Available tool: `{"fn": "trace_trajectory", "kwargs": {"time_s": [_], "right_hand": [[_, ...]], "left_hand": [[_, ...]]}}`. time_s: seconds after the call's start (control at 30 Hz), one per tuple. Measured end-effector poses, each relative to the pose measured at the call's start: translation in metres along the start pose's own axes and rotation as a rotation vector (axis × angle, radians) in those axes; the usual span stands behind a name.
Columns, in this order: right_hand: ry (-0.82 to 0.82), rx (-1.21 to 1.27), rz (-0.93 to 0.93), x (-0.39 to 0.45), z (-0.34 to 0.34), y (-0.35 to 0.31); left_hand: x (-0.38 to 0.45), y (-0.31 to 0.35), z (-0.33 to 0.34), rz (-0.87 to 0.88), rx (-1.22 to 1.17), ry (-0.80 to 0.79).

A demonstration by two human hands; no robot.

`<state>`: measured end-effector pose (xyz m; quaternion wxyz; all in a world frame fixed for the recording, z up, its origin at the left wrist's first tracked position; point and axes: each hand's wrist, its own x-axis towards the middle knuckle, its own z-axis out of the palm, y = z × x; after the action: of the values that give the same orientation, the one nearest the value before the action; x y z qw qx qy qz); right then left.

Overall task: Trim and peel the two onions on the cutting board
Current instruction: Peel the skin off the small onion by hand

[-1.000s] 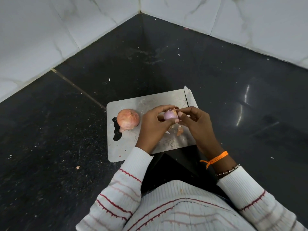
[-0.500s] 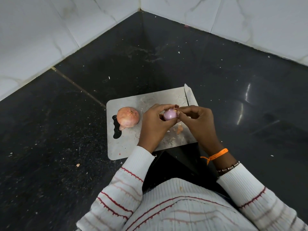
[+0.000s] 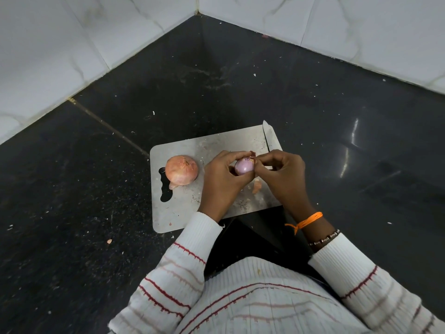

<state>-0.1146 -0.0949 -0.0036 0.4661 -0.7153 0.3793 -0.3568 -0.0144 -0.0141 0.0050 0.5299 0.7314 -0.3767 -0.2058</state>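
Starting at the left: bare dark countertop, wide and free of objects, speckled with small scraps. Metal cutting board lies near the front edge of the counter, its near corner close to the person's lap. Unpeeled onion sits on the board's left part, beside the handle slot, papery skin intact. Judged light, firm, round, so likely to roll; dry skin is brittle and should tear in flakes. Best hold is probably across its middle, ends left exposed for trimming.

Left hand curls its fingers round the peeled onion, held just above the board's centre. Exposed purple flesh looks glossy, so judged slippery; a firm cupped hold suits it. Right hand pinches a remaining bit of skin at the onion's top. Loose peel lies on the board under the hands.

Knife rests along the board's right edge, blade tip pointing away, just beside the right hand; care needed there. Open counter continues right, tiled walls well behind.
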Motion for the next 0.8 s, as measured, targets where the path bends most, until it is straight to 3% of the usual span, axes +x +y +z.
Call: {"fn": "trace_trajectory", "kwargs": {"time_s": [0.27,0.8], "right_hand": [[-0.012,0.145,0.143,0.0001,0.0009,-0.0014],[-0.008,0.038,0.101,0.0060,0.0038,-0.0064]], "left_hand": [[0.0023,-0.0011,-0.0011,-0.056,-0.031,0.010],[0.0004,-0.0029,0.0003,0.050,0.045,0.094]]}}
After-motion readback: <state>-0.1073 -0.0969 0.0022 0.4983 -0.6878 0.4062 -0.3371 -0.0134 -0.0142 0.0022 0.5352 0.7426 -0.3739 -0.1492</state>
